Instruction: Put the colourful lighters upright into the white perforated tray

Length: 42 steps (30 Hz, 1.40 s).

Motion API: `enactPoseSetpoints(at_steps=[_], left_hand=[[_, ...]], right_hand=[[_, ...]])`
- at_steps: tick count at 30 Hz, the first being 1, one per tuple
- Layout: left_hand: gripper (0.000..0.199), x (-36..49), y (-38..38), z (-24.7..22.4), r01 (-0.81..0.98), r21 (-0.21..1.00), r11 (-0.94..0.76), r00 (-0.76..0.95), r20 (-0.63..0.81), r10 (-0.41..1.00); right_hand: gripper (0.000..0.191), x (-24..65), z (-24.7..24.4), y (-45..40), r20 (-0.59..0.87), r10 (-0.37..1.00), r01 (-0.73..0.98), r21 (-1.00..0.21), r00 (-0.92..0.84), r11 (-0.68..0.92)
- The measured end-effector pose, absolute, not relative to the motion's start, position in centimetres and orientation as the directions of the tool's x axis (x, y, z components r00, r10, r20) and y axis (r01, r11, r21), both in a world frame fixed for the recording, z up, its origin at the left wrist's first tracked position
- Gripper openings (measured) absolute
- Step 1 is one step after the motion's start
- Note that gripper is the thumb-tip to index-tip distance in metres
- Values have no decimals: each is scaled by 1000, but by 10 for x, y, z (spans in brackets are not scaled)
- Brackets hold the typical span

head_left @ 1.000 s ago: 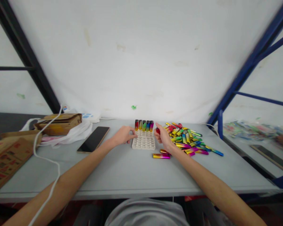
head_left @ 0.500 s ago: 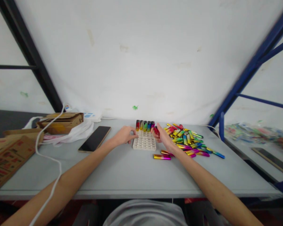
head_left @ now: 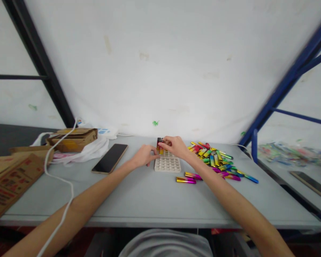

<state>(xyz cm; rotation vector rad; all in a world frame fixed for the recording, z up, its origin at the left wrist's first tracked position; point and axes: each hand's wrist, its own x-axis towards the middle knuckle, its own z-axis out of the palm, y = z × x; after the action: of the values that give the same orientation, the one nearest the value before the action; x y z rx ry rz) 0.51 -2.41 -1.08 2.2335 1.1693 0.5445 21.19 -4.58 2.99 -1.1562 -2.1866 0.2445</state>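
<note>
One metallic gradient lighter [head_left: 161,150] | frame centre, upright at egg-crate-like tray's [head_left: 167,165] upper left | my right hand [head_left: 177,147] pinching it; left hand [head_left: 142,156] beside, fingers parted

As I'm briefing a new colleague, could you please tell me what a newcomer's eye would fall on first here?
Probably the pile of shiny, many-coloured tubes on the right of the table. Next comes the pale tray at the centre, with the right hand over its back part and the left hand by its left edge.
</note>
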Motion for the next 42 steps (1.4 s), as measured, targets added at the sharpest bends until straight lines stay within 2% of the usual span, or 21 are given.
enactPoseSetpoints(at_steps=[6, 10, 16, 21, 26, 29, 32, 36, 40, 42], left_hand=[[37, 6, -25, -10, 621, 626, -472, 532, 106, 840], [37, 6, -25, -10, 613, 641, -461, 520, 112, 847], [42, 5, -25, -8, 608, 652, -453, 520, 104, 848], [45, 5, -28, -5, 625, 650, -432, 507, 82, 858], [43, 6, -29, -3, 611, 662, -434, 514, 85, 854], [41, 6, -28, -4, 622, 652, -434, 508, 86, 857], [38, 6, -27, -5, 624, 645, -442, 514, 88, 854], [33, 5, -26, -7, 621, 646, -444, 517, 88, 851], [34, 6, -26, -6, 623, 647, -441, 520, 79, 851], [35, 6, -26, -6, 625, 646, -439, 516, 80, 853]], right_hand=[[25, 210, 8, -24, 450, 814, 704, -437, -368, 560], [28, 210, 10, -24, 411, 806, 699, -417, -426, 581], [34, 200, 32, -23, 343, 821, 811, -221, -456, 542], [35, 197, 47, -14, 251, 791, 717, -335, -558, 612], [36, 200, 55, -8, 229, 797, 758, -248, -558, 603], [37, 200, 52, -11, 191, 794, 727, -324, -577, 606], [38, 201, 43, -16, 233, 799, 706, -375, -555, 600], [38, 204, 32, -22, 309, 816, 754, -322, -488, 573], [44, 209, 35, -24, 199, 813, 700, -424, -547, 575], [47, 208, 39, -24, 159, 835, 746, -384, -527, 544]])
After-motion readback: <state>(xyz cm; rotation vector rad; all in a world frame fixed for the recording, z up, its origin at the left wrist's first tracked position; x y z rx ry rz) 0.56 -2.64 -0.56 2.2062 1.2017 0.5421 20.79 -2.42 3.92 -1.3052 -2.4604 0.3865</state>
